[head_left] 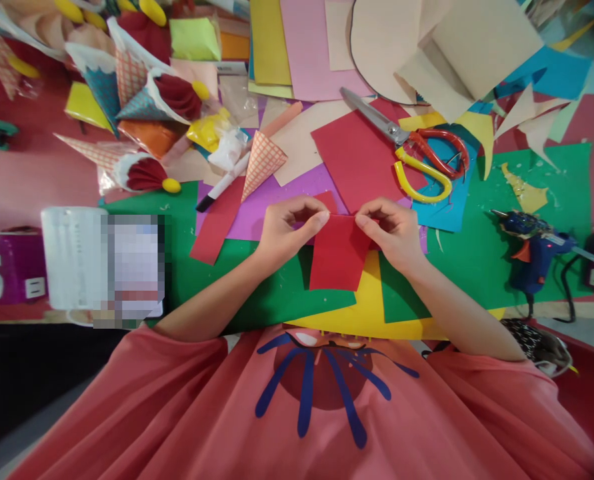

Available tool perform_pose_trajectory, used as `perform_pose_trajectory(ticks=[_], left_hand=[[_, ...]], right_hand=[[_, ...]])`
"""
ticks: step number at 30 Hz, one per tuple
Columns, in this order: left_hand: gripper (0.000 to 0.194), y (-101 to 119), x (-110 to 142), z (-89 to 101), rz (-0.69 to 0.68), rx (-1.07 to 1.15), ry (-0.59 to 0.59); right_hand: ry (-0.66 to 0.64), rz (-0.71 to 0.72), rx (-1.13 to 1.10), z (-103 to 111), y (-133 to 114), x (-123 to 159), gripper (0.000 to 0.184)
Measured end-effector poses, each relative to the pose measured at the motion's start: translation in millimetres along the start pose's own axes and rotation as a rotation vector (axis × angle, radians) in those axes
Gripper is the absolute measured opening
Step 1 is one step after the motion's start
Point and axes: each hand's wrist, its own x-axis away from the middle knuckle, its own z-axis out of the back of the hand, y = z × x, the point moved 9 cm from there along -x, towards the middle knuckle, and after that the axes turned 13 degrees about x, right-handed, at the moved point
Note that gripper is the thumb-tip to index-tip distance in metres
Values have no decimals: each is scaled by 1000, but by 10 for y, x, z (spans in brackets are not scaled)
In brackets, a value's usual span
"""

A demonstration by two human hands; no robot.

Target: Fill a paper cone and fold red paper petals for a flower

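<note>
**Inspector:** State of your fingers?

**Worker:** On my left hand (291,230), thumb and fingers are pinched together on a red paper piece (339,260), near its upper left corner. My right hand (397,233) grips near the upper right corner likewise. At each of the 2 grips, the gap is closed down to the paper.

**Inspector:** Position of that piece?

**Worker:** Between my 2 hands, its free end toward my body, above green paper (277,300) and a yellow sheet (369,310). I cannot tell whether it touches them.

**Inspector:** Immediately around?

**Worker:** Left of my left hand, a red strip (211,237) overlaps a purple sheet (249,223). Beyond it lie 1 checked cone (264,163) and 1 marker (227,183). Beyond my right hand, scissors (401,137) lie across a large red sheet (349,153) and a blue sheet (434,217).

**Inspector:** Outer limits?

**Worker:** Far right, 1 glue gun (529,263) on green paper. Far left, 1 white case (74,257) on the surface (27,157).
</note>
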Motion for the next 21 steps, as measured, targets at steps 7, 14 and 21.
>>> perform_pose_trajectory(ticks=[7,14,21], left_hand=[[23,-4,6,-46,-3,-28,-21],[18,-16,38,-148,40,-95,-113],[16,-10,75,-246,38,-154,-177]], right_hand=[[-34,11,3,-51,-27,-2,14],[-79,40,22,-128,-81,2,12],[-122,33,13,-226,-111,28,8]])
